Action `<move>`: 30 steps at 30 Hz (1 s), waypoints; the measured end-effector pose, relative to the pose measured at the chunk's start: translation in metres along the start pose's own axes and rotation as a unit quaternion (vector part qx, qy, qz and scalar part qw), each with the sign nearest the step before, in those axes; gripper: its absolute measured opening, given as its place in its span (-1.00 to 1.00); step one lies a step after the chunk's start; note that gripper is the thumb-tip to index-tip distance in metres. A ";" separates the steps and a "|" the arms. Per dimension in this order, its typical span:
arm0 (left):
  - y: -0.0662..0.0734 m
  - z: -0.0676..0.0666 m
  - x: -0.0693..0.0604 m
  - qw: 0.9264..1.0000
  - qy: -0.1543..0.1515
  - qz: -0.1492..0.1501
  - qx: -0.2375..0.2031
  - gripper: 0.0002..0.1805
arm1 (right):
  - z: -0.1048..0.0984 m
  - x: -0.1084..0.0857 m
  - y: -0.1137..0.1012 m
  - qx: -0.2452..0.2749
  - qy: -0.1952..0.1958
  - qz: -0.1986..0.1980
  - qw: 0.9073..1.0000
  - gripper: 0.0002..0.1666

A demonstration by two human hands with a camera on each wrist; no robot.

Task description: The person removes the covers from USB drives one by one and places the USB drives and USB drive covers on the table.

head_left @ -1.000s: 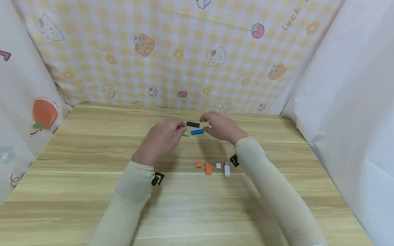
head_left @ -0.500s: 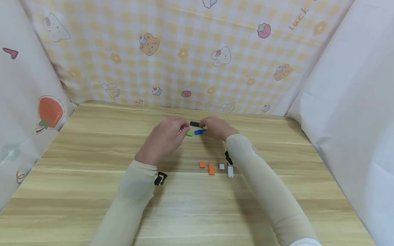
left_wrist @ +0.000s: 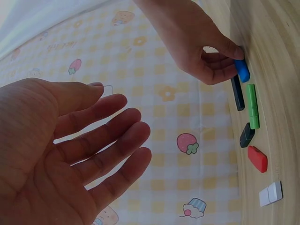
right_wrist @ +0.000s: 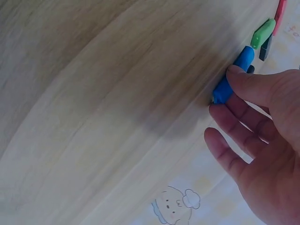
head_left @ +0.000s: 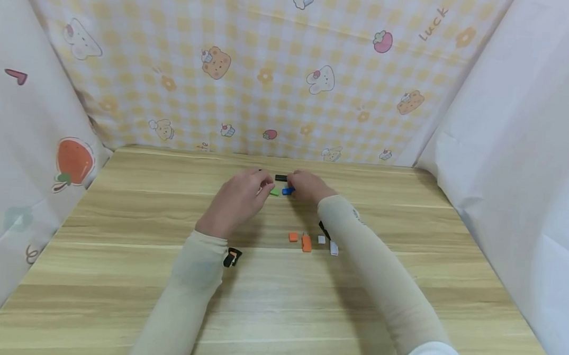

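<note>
My right hand [head_left: 309, 186] is at the back of the table, pinching a blue USB stick [right_wrist: 236, 72] between thumb and fingers. The stick lies on or just over the wood; which one I cannot tell. Loosely bent, the fingers of my left hand [left_wrist: 93, 140] hold nothing, and in the head view this hand hovers left of a green USB stick [head_left: 274, 192]. Behind the blue stick is a long black USB stick [head_left: 281, 178], partly covered by the right hand. The left wrist view shows a small dark stick [left_wrist: 247, 135], a red one [left_wrist: 258, 158] and a white one [left_wrist: 271, 194].
Nearer the front lie an orange USB stick [head_left: 306, 243] and its orange cap [head_left: 293, 237], with a white cap [head_left: 321, 239] and a white USB stick [head_left: 334, 248] partly under the right forearm. A patterned curtain [head_left: 265, 65] closes off the table's back edge.
My right hand has come left and down onto the blue USB stick and now pinches it. The left hand stays nearly still. The head view has shifted slightly.
</note>
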State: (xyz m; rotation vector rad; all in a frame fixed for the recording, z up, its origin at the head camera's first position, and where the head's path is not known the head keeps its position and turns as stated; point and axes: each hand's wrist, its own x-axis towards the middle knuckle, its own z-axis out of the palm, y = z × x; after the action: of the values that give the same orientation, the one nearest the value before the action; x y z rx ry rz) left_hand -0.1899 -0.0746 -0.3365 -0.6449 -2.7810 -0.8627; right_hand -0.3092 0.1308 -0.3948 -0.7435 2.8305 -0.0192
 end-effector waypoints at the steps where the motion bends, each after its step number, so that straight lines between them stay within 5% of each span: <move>1: 0.000 0.000 0.000 1.000 0.000 0.000 0.000 -0.74 | 0.000 0.000 0.000 0.005 0.001 0.005 1.000 -0.75; 16: 0.001 0.000 -0.002 1.000 -0.002 -0.001 0.006 -0.76 | 0.001 -0.003 0.008 0.039 0.013 0.003 0.999 -0.82; 30: 0.002 -0.003 -0.002 1.000 -0.002 -0.006 0.011 -0.67 | -0.041 -0.040 -0.023 0.115 0.076 -0.047 0.989 -0.89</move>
State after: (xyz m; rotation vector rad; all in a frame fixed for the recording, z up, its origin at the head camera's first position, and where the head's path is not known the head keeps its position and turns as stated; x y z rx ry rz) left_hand -0.1868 -0.0755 -0.3332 -0.6287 -2.7964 -0.8339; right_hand -0.2728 0.1279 -0.3452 -0.8534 2.8631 -0.4288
